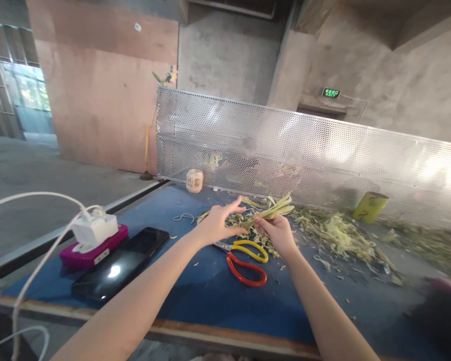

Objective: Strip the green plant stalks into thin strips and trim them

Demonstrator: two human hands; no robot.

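My right hand (277,233) is closed round a small bundle of pale green dried leaf strips (281,204), whose loose ends fan out beyond the fingers. Just left of it is my left hand (221,220), its thumb and fingers spread apart toward the bundle; I see nothing gripped in it. Below both hands lies a pair of scissors (244,260) with one yellow and one red handle, its blades partly hidden by my left wrist. Leaf scraps (263,238) are scattered under and behind the hands.
On the blue table (210,306), a black phone (124,263) and a magenta power strip (113,239) with white plugs lie left. A twine ball (194,180) stands behind, before a perforated metal panel (225,125). A leaf pile (338,233) and yellow-green can (370,207) are right.
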